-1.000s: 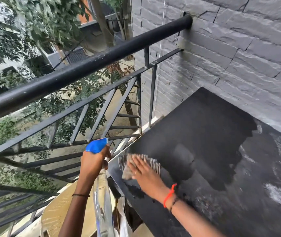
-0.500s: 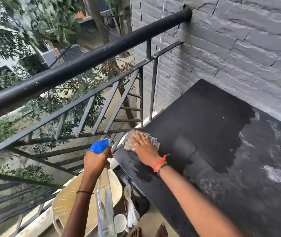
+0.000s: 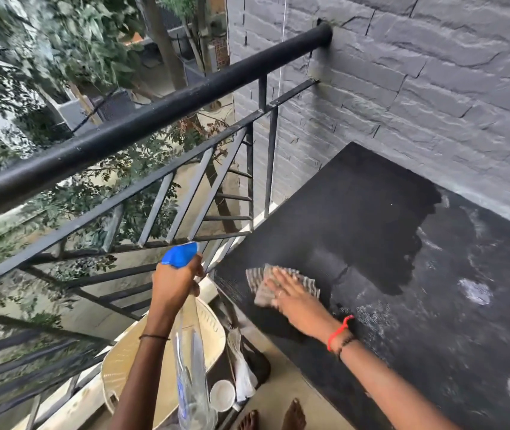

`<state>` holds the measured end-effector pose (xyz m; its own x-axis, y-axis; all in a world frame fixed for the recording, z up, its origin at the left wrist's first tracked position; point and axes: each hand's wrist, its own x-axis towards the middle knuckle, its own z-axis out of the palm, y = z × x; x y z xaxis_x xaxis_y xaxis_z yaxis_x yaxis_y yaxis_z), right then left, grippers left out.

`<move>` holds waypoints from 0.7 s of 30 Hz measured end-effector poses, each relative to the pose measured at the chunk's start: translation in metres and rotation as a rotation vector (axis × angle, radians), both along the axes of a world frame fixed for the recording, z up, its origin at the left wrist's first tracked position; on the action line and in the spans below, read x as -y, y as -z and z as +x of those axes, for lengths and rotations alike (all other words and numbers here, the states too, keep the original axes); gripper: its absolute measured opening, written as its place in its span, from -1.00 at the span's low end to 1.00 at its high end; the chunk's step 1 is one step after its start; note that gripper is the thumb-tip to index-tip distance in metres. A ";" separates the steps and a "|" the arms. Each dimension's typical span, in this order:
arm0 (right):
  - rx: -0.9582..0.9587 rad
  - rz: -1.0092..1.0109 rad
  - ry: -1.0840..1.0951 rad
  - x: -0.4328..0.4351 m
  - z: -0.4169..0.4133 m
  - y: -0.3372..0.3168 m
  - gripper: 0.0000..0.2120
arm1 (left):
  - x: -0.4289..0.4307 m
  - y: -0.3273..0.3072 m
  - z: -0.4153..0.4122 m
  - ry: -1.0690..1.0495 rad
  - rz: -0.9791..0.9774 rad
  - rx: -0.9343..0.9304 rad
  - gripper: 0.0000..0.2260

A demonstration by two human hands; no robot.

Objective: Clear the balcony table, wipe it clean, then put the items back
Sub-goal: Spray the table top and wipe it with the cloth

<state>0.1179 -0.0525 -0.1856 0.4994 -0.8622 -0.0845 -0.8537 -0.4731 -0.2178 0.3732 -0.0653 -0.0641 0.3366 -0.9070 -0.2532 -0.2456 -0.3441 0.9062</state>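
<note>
Grey cloth (image 3: 258, 285) partly under right hand (image 3: 297, 302)

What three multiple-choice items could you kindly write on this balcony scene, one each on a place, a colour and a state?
1. Where is the cloth?
A. in a bucket
B. on the table, under the right hand
C. on a shelf

2. What colour is the head of the spray bottle?
A. red
B. blue
C. green

3. What is the left hand doing?
A. gripping the spray bottle
B. lying flat on the table
C. hanging empty

Answers:
1 B: the right hand's straight fingers press the cloth onto the table.
2 B: the blue head shows just above the left hand.
3 A: its fingers curl round the bottle's neck.
</note>
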 end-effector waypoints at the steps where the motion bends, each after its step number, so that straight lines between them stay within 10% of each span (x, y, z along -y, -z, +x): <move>1: -0.026 -0.007 0.024 0.010 0.004 -0.003 -0.45 | -0.001 0.001 0.000 0.005 0.000 0.005 -0.78; 11: -0.025 0.071 -0.011 0.036 0.126 -0.013 -0.50 | -0.012 0.008 0.000 0.000 0.029 0.007 -0.74; 21: -0.003 0.027 0.120 -0.095 -0.018 0.001 -0.25 | -0.003 0.005 -0.019 0.129 0.015 -0.026 -0.69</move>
